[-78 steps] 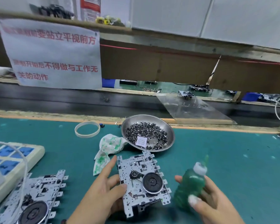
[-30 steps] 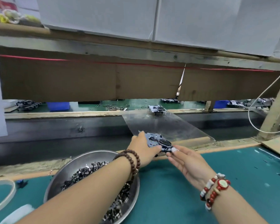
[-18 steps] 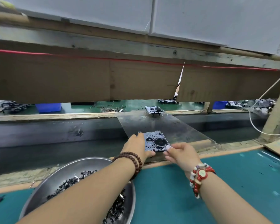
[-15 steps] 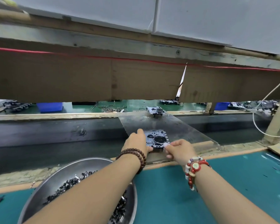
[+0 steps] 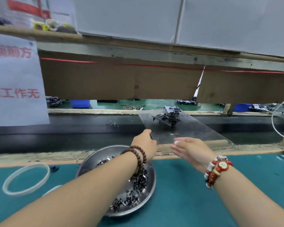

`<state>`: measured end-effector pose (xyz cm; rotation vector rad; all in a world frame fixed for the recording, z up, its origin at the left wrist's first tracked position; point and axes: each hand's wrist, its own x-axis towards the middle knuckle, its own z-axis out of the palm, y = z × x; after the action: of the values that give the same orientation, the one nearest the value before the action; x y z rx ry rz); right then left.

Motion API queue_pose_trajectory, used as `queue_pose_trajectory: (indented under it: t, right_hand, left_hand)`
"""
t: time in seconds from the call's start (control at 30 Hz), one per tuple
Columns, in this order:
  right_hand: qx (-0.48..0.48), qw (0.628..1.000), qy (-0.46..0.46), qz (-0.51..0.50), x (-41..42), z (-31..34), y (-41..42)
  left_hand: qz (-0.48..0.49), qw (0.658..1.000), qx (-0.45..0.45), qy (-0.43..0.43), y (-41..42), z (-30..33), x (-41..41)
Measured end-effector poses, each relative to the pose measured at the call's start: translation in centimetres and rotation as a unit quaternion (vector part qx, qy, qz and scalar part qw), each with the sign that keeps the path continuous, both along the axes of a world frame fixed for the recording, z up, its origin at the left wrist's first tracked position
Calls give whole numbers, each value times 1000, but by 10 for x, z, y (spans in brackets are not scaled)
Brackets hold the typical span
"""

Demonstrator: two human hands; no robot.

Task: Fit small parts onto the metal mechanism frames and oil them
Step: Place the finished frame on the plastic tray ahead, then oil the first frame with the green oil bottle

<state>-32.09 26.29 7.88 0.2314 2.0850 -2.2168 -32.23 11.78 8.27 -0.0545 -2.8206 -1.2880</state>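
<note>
Your left hand (image 5: 144, 142) reaches out past the far rim of the steel bowl (image 5: 88, 161), up to the near left corner of the clear plastic ramp (image 5: 195, 128); its fingers curl loosely and nothing is in them, though whether the fingertips touch the sheet's edge cannot be told. Your right hand (image 5: 189, 149) hovers just right of the left one, at the near edge of the ramp, fingers relaxed and spread, holding nothing. A metal mechanism frame (image 5: 166, 119) lies on the upper part of the ramp, well beyond both hands, with its round wheel facing up. A second mechanism frame (image 5: 173, 110) sits just behind it at the top end of the ramp. The bowl, directly under your left forearm, holds a heap of small dark parts (image 5: 134, 182) gathered on its right side. A brown bead bracelet (image 5: 137, 155) circles your left wrist, and a red and white bead bracelet (image 5: 217, 169) circles your right. Left of the bowl, a translucent ring (image 5: 7, 181) lies flat on the green tabletop (image 5: 187, 194). Farther left and higher than the bowl hangs a white notice with red characters (image 5: 15, 79). The ramp bridges a dark conveyor belt (image 5: 72, 128) that runs behind the bowl.
</note>
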Motion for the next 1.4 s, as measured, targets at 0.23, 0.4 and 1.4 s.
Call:
queue_pose_trajectory:
  t: [0.23,0.4,1.4]
  right_hand:
    - [113,972,89,184,125,75,-34]
    - [93,969,194,125,213,69,-23]
    - [182,941,-11,286,275,-57,-254]
  left_hand:
    - [-52,996,11,77,-32,59,111]
    - [15,980,-26,195,-111,73,209]
    - [218,940,-264,13,-273,-42,336]
